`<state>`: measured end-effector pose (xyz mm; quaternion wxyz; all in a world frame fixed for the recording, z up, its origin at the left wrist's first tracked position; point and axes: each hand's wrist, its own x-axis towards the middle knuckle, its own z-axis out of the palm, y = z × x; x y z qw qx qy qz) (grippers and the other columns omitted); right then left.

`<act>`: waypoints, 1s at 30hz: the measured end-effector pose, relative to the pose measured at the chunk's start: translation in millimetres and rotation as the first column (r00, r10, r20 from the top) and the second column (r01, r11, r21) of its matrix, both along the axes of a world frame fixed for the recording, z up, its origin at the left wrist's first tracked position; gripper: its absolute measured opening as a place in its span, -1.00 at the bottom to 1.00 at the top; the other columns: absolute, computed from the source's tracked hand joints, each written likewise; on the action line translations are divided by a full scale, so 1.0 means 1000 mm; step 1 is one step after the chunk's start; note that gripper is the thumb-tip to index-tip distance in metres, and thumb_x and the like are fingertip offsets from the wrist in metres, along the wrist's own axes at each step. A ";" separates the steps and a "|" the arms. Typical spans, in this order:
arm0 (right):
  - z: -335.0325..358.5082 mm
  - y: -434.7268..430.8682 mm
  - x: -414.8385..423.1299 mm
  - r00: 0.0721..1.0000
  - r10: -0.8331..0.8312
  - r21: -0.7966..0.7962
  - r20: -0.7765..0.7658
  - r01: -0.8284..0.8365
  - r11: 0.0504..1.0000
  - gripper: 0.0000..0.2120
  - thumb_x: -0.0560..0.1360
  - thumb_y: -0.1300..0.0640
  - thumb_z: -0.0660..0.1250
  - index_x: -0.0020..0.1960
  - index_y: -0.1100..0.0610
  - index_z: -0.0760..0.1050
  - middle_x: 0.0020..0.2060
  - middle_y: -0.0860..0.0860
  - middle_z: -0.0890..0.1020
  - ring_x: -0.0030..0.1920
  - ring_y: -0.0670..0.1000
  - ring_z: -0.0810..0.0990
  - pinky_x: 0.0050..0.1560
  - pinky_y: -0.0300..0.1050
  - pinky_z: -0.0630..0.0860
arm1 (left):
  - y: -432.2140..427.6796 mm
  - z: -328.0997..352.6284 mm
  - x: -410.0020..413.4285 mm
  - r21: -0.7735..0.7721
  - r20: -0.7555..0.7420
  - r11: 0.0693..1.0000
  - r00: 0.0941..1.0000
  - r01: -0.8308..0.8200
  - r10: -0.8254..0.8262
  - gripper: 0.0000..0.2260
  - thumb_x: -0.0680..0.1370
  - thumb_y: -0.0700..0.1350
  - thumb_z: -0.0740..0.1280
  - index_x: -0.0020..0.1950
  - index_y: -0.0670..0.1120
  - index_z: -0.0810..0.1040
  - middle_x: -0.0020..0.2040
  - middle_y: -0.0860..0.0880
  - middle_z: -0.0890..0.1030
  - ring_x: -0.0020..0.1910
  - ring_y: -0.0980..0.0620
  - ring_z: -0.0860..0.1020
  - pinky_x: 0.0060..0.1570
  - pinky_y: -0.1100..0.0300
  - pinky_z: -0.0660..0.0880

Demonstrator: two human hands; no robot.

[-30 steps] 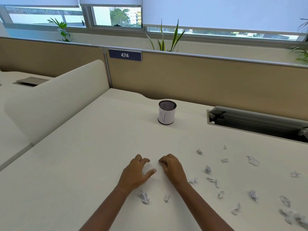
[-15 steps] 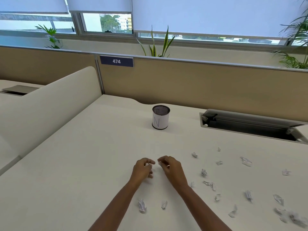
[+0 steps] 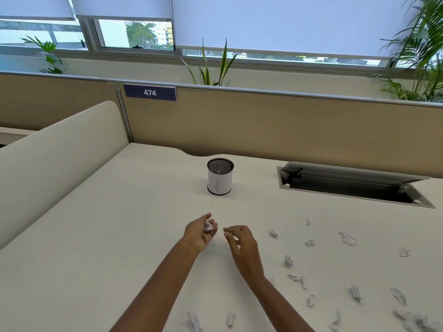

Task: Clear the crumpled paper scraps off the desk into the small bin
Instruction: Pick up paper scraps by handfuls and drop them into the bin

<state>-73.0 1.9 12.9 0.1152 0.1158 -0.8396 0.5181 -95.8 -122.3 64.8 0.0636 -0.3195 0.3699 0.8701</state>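
Scrap (image 3: 208,226) between left fingers (image 3: 212,229)

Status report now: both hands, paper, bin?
Left hand cupping white crumpled paper scrap. Right hand open, empty. Small black mesh bin ahead, path clear.

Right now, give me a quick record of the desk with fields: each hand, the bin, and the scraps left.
left hand: palm up, cupping a crumpled scrap
right hand: fingers loosely open, nothing in it
bin: upright mesh cup with a paper label, beyond both hands
loose scraps: many on the desk, mostly right of the hands, two near the forearms
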 end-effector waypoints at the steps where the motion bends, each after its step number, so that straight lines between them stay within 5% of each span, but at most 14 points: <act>1: -0.006 0.003 -0.002 1.000 -0.013 0.019 0.020 0.013 1.000 -0.85 0.52 0.15 0.24 0.00 0.14 0.56 -0.10 -0.01 0.52 -0.04 -0.26 0.48 -0.06 -0.44 0.43 | -0.002 0.004 -0.008 0.006 -0.019 1.000 0.999 -0.029 0.029 -0.71 0.64 -0.23 0.07 -0.27 -0.23 0.38 -0.32 -0.13 0.35 -0.55 0.02 0.45 -0.66 0.39 0.45; 4: -0.023 0.010 -0.002 1.000 -0.012 0.179 0.003 0.012 0.984 -0.69 0.51 0.04 0.11 -0.02 0.20 0.55 -0.09 0.01 0.53 -0.01 -0.12 0.46 0.03 -0.37 0.35 | -0.010 0.021 -0.036 0.003 -0.070 0.998 0.996 -0.062 0.062 -0.68 0.66 -0.14 0.03 -0.26 -0.19 0.37 -0.28 -0.12 0.38 -0.63 0.02 0.53 -0.52 0.35 0.45; 6: -0.033 0.010 -0.001 0.995 0.014 0.281 -0.099 0.015 0.960 -0.61 0.47 0.01 0.04 -0.05 0.20 0.56 -0.09 0.08 0.58 -0.01 -0.09 0.40 0.02 -0.36 0.28 | -0.014 0.034 -0.054 -0.004 -0.088 0.999 0.995 -0.053 0.052 -0.68 0.66 -0.10 0.02 -0.23 -0.18 0.37 -0.23 -0.13 0.41 -0.51 -0.06 0.58 -0.38 0.21 0.40; 10: -0.041 0.009 -0.002 0.986 0.019 0.332 -0.166 0.038 0.943 -0.69 0.47 0.07 0.06 -0.07 0.16 0.54 -0.12 0.08 0.60 -0.03 -0.13 0.39 0.01 -0.31 0.34 | -0.013 0.057 -0.088 0.010 -0.132 0.999 0.991 -0.037 0.038 -0.69 0.66 -0.10 -0.01 -0.21 -0.19 0.33 -0.22 -0.13 0.38 -0.30 -0.03 0.41 -0.74 0.44 0.31; 12: -0.043 0.009 -0.003 0.984 0.023 0.344 -0.178 0.041 0.938 -0.72 0.47 0.08 0.07 -0.07 0.14 0.53 -0.12 0.07 0.60 -0.03 -0.14 0.40 0.01 -0.32 0.35 | -0.007 0.065 -0.105 0.006 -0.144 0.999 0.988 -0.053 0.053 -0.70 0.66 -0.10 0.00 -0.18 -0.22 0.34 -0.20 -0.13 0.37 -0.25 -0.03 0.41 -0.50 0.45 0.48; 13: -0.043 0.009 -0.004 0.981 0.028 0.352 -0.190 0.042 0.935 -0.74 0.46 0.09 0.08 -0.08 0.12 0.53 -0.13 0.06 0.60 -0.03 -0.14 0.40 0.00 -0.32 0.36 | -0.005 0.068 -0.112 -0.005 -0.152 0.999 0.987 -0.053 0.052 -0.69 0.65 -0.08 0.01 -0.20 -0.21 0.33 -0.23 -0.12 0.36 -0.29 -0.01 0.43 -0.39 0.41 0.50; 15: -0.045 0.010 -0.004 0.977 0.036 0.363 -0.211 0.044 0.931 -0.77 0.46 0.09 0.09 -0.08 0.10 0.52 -0.13 0.05 0.60 -0.02 -0.15 0.41 -0.01 -0.33 0.37 | 0.001 0.076 -0.124 -0.051 -0.155 0.998 0.988 -0.031 0.023 -0.62 0.65 -0.05 0.01 -0.35 -0.14 0.21 -0.45 -0.09 0.33 -0.63 0.09 0.35 -0.63 0.41 0.30; 17: -0.047 0.010 -0.004 0.975 0.033 0.361 -0.218 0.049 0.931 -0.77 0.46 0.09 0.09 -0.07 0.09 0.51 -0.12 0.05 0.60 -0.02 -0.15 0.40 -0.01 -0.34 0.37 | 0.006 0.081 -0.133 -0.091 -0.159 0.995 0.987 -0.030 0.015 -0.61 0.64 -0.01 0.02 -0.37 -0.08 0.13 -0.54 -0.03 0.27 -0.76 0.14 0.20 -0.73 0.43 0.08; 20: -0.048 0.010 -0.005 0.976 0.032 0.361 -0.217 0.049 0.931 -0.77 0.46 0.09 0.10 -0.06 0.08 0.51 -0.11 0.05 0.60 -0.01 -0.16 0.40 0.02 -0.35 0.36 | 0.014 0.088 -0.141 -0.131 -0.154 0.991 0.988 -0.022 0.001 -0.74 0.63 0.01 0.06 -0.16 -0.12 0.32 -0.17 -0.07 0.33 -0.42 0.04 0.33 -0.51 0.33 0.33; 21: -0.048 0.010 -0.005 0.974 0.033 0.364 -0.222 0.051 0.930 -0.77 0.46 0.09 0.10 -0.06 0.08 0.51 -0.11 0.05 0.60 0.00 -0.16 0.40 0.02 -0.35 0.36 | 0.017 0.090 -0.141 -0.122 -0.170 0.992 0.985 -0.015 -0.006 -0.77 0.63 0.01 0.06 0.05 -0.13 0.37 0.00 -0.09 0.34 -0.23 -0.06 0.45 -0.26 0.23 0.47; 23: -0.048 0.010 -0.005 0.972 0.038 0.371 -0.232 0.052 0.927 -0.77 0.46 0.10 0.10 -0.07 0.09 0.52 -0.12 0.06 0.61 -0.01 -0.15 0.41 0.02 -0.35 0.37 | 0.018 0.087 -0.142 -0.134 -0.180 0.991 0.983 0.004 -0.028 -0.66 0.64 -0.01 0.07 0.37 -0.12 0.28 0.15 -0.06 0.35 0.11 -0.15 0.48 0.16 0.06 0.44; 26: -0.048 0.011 -0.005 0.971 0.026 0.376 -0.239 0.068 0.924 -0.77 0.46 0.10 0.10 -0.07 0.09 0.52 -0.12 0.05 0.60 -0.01 -0.15 0.41 0.00 -0.33 0.38 | 0.016 0.073 -0.136 -0.229 -0.205 0.973 0.978 -0.008 -0.040 -0.84 0.63 -0.01 0.10 0.09 -0.04 0.39 -0.22 -0.01 0.44 -0.39 0.10 0.41 -0.33 0.34 0.35; 27: -0.047 0.011 -0.005 0.971 0.024 0.378 -0.237 0.070 0.923 -0.78 0.46 0.10 0.10 -0.08 0.09 0.52 -0.12 0.05 0.60 -0.01 -0.15 0.41 0.00 -0.33 0.38 | 0.017 0.067 -0.131 -0.259 -0.218 0.966 0.975 -0.017 -0.042 -0.88 0.62 -0.04 0.11 0.03 -0.04 0.39 -0.24 -0.01 0.46 -0.40 0.14 0.40 -0.38 0.37 0.30; 30: -0.046 0.010 -0.005 0.972 0.018 0.399 -0.233 0.078 0.914 -0.76 0.44 0.11 0.10 -0.08 0.10 0.53 -0.13 0.04 0.61 -0.03 -0.15 0.41 -0.03 -0.33 0.39 | 0.022 0.035 -0.107 -0.549 -0.321 0.831 0.941 -0.092 -0.108 -0.75 0.61 -0.16 0.09 0.23 -0.08 0.47 0.17 -0.10 0.51 0.08 0.06 0.46 0.01 0.28 0.38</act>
